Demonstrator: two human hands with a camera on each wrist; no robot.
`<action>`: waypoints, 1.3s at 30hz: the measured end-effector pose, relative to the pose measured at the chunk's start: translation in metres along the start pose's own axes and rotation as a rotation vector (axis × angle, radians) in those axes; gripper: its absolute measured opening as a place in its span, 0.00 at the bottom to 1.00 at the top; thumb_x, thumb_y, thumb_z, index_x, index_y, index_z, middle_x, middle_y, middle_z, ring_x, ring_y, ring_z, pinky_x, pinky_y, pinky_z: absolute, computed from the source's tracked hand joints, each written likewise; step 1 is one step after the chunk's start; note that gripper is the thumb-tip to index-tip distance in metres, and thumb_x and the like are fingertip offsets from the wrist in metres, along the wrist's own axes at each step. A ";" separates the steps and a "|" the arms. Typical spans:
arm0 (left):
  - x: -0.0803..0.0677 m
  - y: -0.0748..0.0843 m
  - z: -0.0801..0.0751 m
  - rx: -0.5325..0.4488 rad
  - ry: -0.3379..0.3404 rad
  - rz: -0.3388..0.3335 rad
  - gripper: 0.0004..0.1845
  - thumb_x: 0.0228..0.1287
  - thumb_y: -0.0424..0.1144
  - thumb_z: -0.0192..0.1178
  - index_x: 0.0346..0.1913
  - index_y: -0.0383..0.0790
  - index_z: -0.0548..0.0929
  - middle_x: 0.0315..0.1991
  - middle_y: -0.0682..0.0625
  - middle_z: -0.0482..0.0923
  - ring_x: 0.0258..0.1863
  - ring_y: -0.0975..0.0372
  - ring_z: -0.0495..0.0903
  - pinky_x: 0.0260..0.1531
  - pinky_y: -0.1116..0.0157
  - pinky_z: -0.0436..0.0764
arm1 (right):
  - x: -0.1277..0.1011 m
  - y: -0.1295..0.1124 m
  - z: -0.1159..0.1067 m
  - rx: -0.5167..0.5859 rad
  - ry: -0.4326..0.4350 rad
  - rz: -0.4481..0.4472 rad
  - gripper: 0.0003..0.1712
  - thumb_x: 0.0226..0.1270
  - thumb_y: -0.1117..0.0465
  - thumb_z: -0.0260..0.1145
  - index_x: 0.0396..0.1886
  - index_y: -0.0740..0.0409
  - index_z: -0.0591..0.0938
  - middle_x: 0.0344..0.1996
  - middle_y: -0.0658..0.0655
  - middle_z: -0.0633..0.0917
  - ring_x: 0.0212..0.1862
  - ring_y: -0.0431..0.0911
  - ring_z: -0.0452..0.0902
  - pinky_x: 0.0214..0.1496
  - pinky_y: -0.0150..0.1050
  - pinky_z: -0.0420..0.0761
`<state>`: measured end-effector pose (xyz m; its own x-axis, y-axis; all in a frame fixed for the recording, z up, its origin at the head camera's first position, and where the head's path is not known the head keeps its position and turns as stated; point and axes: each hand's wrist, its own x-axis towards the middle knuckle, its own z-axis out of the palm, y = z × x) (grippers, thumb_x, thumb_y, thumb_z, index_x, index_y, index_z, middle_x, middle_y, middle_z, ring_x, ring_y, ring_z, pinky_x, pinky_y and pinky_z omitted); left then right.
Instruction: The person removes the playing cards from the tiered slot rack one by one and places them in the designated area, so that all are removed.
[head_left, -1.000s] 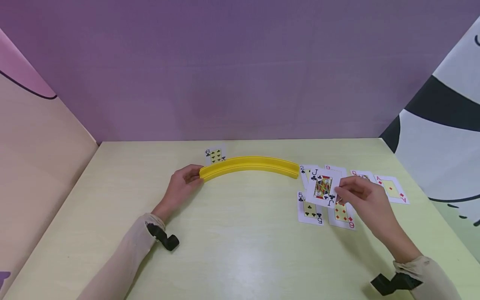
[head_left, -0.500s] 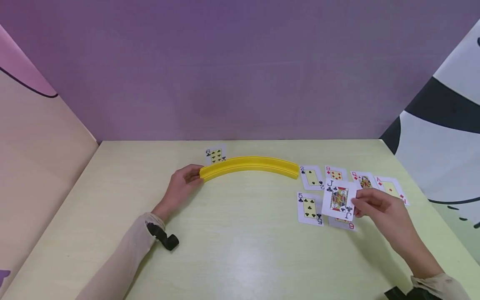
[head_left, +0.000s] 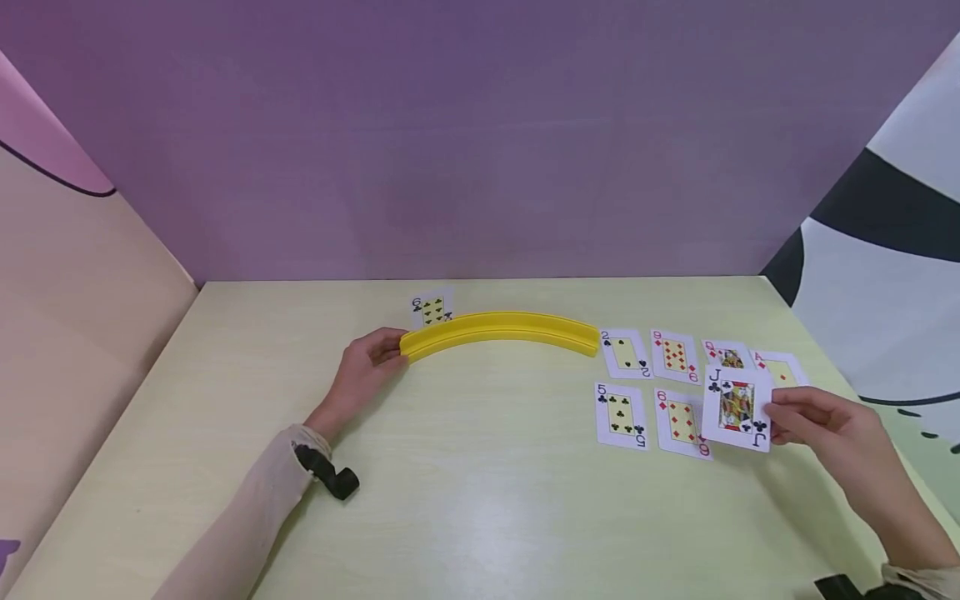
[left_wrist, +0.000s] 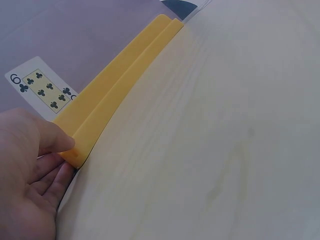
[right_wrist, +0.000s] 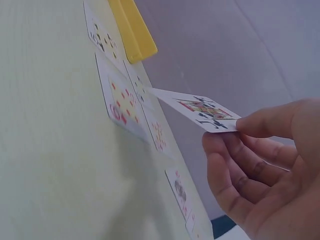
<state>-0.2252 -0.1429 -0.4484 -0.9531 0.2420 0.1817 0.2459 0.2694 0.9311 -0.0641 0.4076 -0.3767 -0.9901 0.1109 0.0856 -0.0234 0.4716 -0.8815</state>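
Observation:
My right hand (head_left: 828,421) (right_wrist: 260,170) pinches a jack of clubs (head_left: 737,408) (right_wrist: 197,109) by its right edge and holds it face up just above the table, right of the six of diamonds (head_left: 681,421). My left hand (head_left: 365,369) (left_wrist: 30,175) grips the left end of a curved yellow card rack (head_left: 498,329) (left_wrist: 117,82), thumb on top. A six of clubs (head_left: 431,310) (left_wrist: 42,87) stands in the rack near that end.
Face-up cards lie right of the rack: two of clubs (head_left: 625,353), nine of diamonds (head_left: 674,355), a queen (head_left: 726,357), an ace of diamonds (head_left: 783,368), five of clubs (head_left: 620,414). Purple wall behind, panels at both sides.
My right hand has carried the jack of clubs rightwards and towards me, off the two and nine and past the six of diamonds. The left hand and rack have stayed put.

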 end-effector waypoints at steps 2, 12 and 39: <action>0.000 -0.001 -0.001 0.000 0.000 -0.002 0.18 0.65 0.25 0.63 0.58 0.34 0.81 0.54 0.39 0.82 0.52 0.50 0.82 0.56 0.57 0.82 | -0.001 0.006 -0.004 0.020 -0.002 0.006 0.07 0.70 0.67 0.65 0.45 0.55 0.84 0.33 0.44 0.89 0.29 0.41 0.84 0.32 0.30 0.85; -0.002 0.000 -0.001 0.020 0.014 -0.020 0.18 0.65 0.26 0.64 0.57 0.36 0.81 0.53 0.43 0.82 0.52 0.54 0.82 0.55 0.65 0.82 | 0.002 0.033 -0.020 -0.015 -0.065 0.086 0.13 0.71 0.70 0.63 0.39 0.46 0.87 0.31 0.42 0.88 0.29 0.40 0.84 0.31 0.30 0.84; -0.002 0.001 -0.002 -0.015 0.006 -0.018 0.18 0.64 0.25 0.64 0.57 0.34 0.81 0.54 0.41 0.82 0.52 0.51 0.82 0.54 0.64 0.83 | 0.006 0.047 -0.016 -0.521 -0.043 0.288 0.22 0.73 0.52 0.62 0.39 0.71 0.82 0.24 0.51 0.82 0.24 0.39 0.73 0.22 0.33 0.79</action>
<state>-0.2235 -0.1446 -0.4474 -0.9584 0.2315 0.1667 0.2260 0.2594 0.9389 -0.0693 0.4445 -0.4099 -0.9514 0.2676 -0.1522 0.3073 0.7959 -0.5217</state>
